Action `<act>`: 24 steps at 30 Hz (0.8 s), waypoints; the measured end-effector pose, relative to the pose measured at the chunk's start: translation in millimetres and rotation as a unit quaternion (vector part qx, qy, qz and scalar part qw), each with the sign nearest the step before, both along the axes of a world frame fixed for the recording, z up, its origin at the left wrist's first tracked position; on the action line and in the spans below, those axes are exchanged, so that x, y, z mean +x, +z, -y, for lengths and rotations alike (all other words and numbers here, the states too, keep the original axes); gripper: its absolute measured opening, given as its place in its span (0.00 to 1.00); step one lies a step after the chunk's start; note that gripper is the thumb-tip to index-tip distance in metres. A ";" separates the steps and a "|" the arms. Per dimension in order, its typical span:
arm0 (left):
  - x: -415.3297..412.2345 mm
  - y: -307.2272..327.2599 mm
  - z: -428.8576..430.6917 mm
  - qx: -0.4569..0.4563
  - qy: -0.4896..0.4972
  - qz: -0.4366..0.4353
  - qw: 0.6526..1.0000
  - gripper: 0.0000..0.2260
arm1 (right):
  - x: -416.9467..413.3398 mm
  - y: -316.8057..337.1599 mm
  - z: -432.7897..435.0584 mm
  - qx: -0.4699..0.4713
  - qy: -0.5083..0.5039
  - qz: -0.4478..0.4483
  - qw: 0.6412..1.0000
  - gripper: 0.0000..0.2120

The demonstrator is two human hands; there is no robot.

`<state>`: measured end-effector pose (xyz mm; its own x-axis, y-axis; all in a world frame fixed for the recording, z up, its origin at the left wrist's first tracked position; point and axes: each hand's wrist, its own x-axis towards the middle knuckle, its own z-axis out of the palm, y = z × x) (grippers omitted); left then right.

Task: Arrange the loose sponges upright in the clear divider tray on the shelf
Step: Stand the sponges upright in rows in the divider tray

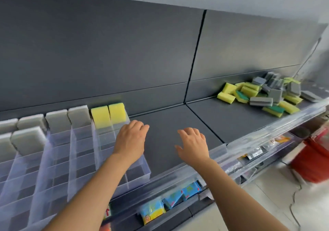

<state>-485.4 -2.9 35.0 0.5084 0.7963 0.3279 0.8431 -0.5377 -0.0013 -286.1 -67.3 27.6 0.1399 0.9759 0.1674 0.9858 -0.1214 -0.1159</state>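
Head cam: tray (140, 170) sits left on the shelf w/ only its far row filled, grey + two yellow sponges (108, 114) upright. Big pile (267, 93) far right is untouched. Left hand (130, 139) and right hand (193, 144) are both empty, fingers loosely spread. Mostly undone imo.

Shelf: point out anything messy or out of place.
The sponge pile at the right end of the shelf is a jumble: yellow and grey sponges lie at all angles, overlapping, outside the tray. Those in the tray stand upright along its back.
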 end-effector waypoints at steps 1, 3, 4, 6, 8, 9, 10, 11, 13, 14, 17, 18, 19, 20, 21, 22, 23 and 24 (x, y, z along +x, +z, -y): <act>16.0 -1.9 3.5 -0.005 -0.004 0.000 1.000 0.20 | 15.9 -1.3 6.5 -0.004 -0.005 0.002 1.000 0.23; 49.2 -6.2 9.9 -0.010 -0.016 0.002 1.000 0.18 | 47.9 -3.9 19.4 -0.009 -0.017 0.006 1.000 0.22; 64.9 -7.9 12.3 -0.011 -0.023 0.001 1.000 0.17 | 62.9 -5.2 24.9 -0.011 -0.022 0.006 1.000 0.22; 94.4 -11.1 16.2 -0.012 -0.037 -0.005 0.999 0.14 | 91.7 -7.1 34.4 -0.012 -0.032 0.003 0.999 0.21; 121.3 -13.8 18.8 -0.013 -0.049 -0.009 0.999 0.13 | 118.1 -7.8 41.0 -0.015 -0.045 0.001 0.999 0.21; 134.1 -15.2 19.6 -0.015 -0.055 -0.011 0.998 0.12 | 130.2 -8.0 43.5 -0.017 -0.054 -0.002 0.998 0.21; 146.5 -16.2 19.2 -0.016 -0.061 -0.013 0.998 0.12 | 141.7 -8.2 45.1 -0.017 -0.061 -0.005 0.998 0.21; 158.6 -17.1 17.8 -0.014 -0.067 -0.015 0.998 0.13 | 152.7 -8.3 45.8 -0.017 -0.068 -0.008 0.998 0.22; 183.7 -17.8 12.8 -0.013 -0.078 -0.017 0.997 0.13 | 174.2 -9.1 44.9 -0.018 -0.080 -0.012 0.997 0.22; 196.3 -18.0 9.2 -0.014 -0.084 -0.015 0.996 0.13 | 185.2 -10.1 43.4 -0.019 -0.086 -0.014 0.996 0.23; 234.4 -19.6 -5.4 -0.018 -0.103 -0.015 0.994 0.14 | 218.2 -13.5 33.9 -0.022 -0.102 -0.016 0.994 0.23; 247.6 -20.5 -11.8 -0.019 -0.107 -0.016 0.994 0.15 | 229.1 -14.5 29.0 -0.024 -0.107 -0.018 0.994 0.23; 260.6 -21.7 -18.8 -0.020 -0.110 -0.016 0.994 0.14 | 240.3 -15.5 23.1 -0.025 -0.111 -0.019 0.993 0.23; 274.0 -23.0 -26.4 -0.021 -0.113 -0.016 0.993 0.14 | 251.9 -16.4 16.4 -0.027 -0.114 -0.018 0.993 0.23; 287.3 -24.5 -34.6 -0.023 -0.116 -0.014 0.993 0.14 | 263.7 -17.1 9.0 -0.029 -0.117 -0.016 0.993 0.23; 300.8 -25.9 -43.1 -0.027 -0.120 -0.011 0.992 0.15 | 275.6 -17.7 1.0 -0.030 -0.119 -0.015 0.992 0.23; 314.2 -27.0 -52.1 -0.032 -0.123 -0.007 0.992 0.15 | 287.7 -18.0 -7.6 -0.030 -0.121 -0.014 0.992 0.23; 327.6 -27.2 -61.6 -0.034 -0.125 -0.006 0.991 0.15 | 299.9 -17.6 -16.6 -0.031 -0.123 -0.015 0.992 0.23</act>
